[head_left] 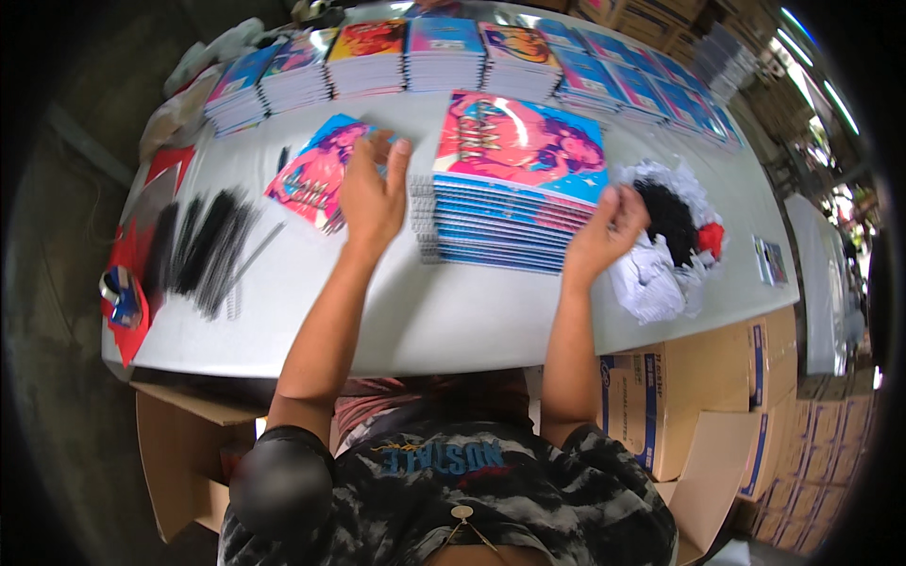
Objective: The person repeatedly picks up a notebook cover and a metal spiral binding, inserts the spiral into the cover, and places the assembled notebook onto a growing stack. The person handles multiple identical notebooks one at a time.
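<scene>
A stack of spiral notebooks point(510, 226) with pink and blue illustrated covers stands in front of me, its coils on the left side. My right hand point(607, 234) is at the stack's right edge, fingers loosely curled and thumb apart, with nothing seen in it. To the left, a single notebook point(316, 174) with the same kind of cover lies slanted on the table. My left hand point(375, 193) is over its right side, thumb and fingers spread. Its fingertips are slightly blurred, and whether they touch the cover cannot be made out.
Rows of notebook stacks point(445, 58) line the white table's point(453, 330) far side. Black binding coils point(208, 245) and a tape dispenser point(123, 297) lie at left. Crumpled white plastic with black material point(668, 222) sits at right. Cardboard boxes point(698, 377) stand below the table.
</scene>
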{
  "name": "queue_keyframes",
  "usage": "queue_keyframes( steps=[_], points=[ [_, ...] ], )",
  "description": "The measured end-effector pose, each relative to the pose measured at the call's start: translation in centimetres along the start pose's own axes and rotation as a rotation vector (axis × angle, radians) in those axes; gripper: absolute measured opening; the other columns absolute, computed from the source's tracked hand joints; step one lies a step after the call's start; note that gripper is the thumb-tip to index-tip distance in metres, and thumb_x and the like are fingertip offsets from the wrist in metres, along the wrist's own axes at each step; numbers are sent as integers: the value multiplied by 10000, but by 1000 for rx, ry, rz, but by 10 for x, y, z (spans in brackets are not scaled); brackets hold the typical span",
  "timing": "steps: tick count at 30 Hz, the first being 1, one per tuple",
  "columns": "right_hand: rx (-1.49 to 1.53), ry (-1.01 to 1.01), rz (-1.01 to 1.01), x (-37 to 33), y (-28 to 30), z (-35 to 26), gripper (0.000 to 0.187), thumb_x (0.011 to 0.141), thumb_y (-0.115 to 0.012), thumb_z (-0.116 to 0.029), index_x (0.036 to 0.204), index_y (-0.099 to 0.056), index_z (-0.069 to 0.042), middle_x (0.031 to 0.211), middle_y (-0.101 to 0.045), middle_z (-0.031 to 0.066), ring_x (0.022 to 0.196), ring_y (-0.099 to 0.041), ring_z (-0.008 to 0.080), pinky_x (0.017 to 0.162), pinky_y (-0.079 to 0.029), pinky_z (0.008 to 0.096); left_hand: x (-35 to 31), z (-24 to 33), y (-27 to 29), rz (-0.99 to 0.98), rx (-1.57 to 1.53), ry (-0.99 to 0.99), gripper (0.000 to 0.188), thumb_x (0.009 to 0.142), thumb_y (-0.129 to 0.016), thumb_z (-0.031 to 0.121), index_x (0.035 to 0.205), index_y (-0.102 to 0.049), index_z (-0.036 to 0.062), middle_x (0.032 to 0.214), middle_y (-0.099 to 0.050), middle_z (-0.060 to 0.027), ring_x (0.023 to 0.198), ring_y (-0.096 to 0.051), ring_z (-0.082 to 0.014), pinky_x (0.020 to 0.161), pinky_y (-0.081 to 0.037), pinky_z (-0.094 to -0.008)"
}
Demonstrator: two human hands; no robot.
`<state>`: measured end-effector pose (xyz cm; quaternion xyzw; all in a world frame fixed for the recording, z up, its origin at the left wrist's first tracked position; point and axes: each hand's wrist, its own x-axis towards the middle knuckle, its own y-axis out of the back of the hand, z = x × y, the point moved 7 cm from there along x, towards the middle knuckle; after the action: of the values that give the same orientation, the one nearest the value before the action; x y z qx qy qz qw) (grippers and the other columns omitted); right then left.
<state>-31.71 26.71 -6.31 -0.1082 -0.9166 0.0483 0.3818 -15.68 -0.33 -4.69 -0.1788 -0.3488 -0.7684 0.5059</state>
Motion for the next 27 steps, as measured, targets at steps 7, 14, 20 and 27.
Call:
queue_keyframes(
  steps=[7,14,20,27],
  points=[
    [131,179,-60,-54,11,-65,383,874,-569,-161,1153,-395,36,1230,-453,180,1071,-469,239,929,-364,364,-61,-94,79,-381,858,-316,520,763,-592,161,1266,-466,119,1259,-496,-85,1155,-455,-256,959,-340,-387],
    [195,259,-1395,-186,-76,-145,643,692,-640,10,1281,-385,-30,1298,-461,139,1233,-401,331,1015,-315,449,-145,43,115,-675,487,-231,336,638,-707,192,958,-634,121,801,-634,-4,737,-601,-147,737,-418,-328],
    [836,-298,-1103,-168,-83,-105,369,788,-581,24,1146,-551,-60,1105,-609,109,1008,-587,232,938,-413,387,-100,52,200,41,301,1,684,677,-752,208,1250,-433,14,1212,-496,-156,1114,-471,-274,946,-324,-393],
    [1274,-895,-788,-187,-84,-76,443,812,-636,-97,1230,-494,-134,1234,-520,-8,1172,-441,153,1043,-282,407,-125,-26,138,26,-813,642,402,717,-573,-6,1112,-498,-5,1021,-570,-69,949,-520,-159,853,-401,-304]
  ],
)
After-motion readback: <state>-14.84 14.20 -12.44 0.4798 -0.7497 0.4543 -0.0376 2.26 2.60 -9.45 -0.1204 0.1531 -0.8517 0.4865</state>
